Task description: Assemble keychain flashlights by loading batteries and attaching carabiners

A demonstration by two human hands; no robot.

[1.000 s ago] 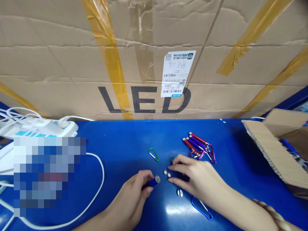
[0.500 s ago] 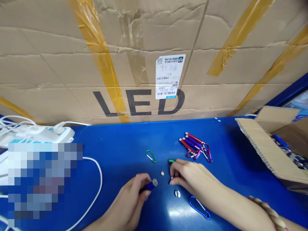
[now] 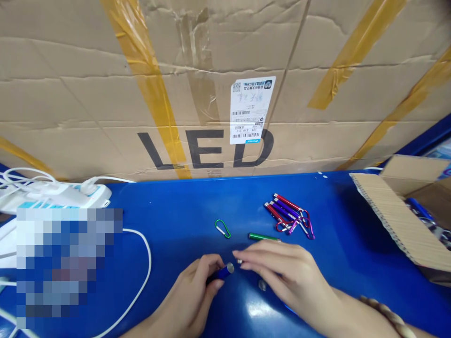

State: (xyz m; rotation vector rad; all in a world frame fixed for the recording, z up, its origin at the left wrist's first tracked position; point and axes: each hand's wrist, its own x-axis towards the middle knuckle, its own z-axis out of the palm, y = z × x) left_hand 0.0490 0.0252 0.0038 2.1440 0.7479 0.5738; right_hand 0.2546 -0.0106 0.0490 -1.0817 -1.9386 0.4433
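Note:
My left hand (image 3: 199, 293) is wrapped around a short blue metal tube (image 3: 221, 273), its flat silver end pointing right. Close to that end, my right hand (image 3: 282, 272) pinches a small shiny silver button cell (image 3: 239, 261) between thumb and fingertips. Under the right hand lies a small round silver piece (image 3: 262, 284), partly covered. Only a sliver of a blue carabiner (image 3: 291, 308) shows below that hand. Just behind the right fingers lies a green tube (image 3: 262, 236). A green carabiner (image 3: 222, 228) rests on the blue table (image 3: 176, 206) further left.
Several red and purple pen-like tubes with carabiners (image 3: 289, 216) lie in a pile at the back. An open cardboard box (image 3: 391, 220) stands right, a white power strip (image 3: 98, 195) with cables left. A large carton (image 3: 197, 103) walls off the back.
My right hand has moved left towards the blue tube, uncovering more of the green tube and covering most of the blue carabiner. The loose silver cell's former spot is now at its fingertips.

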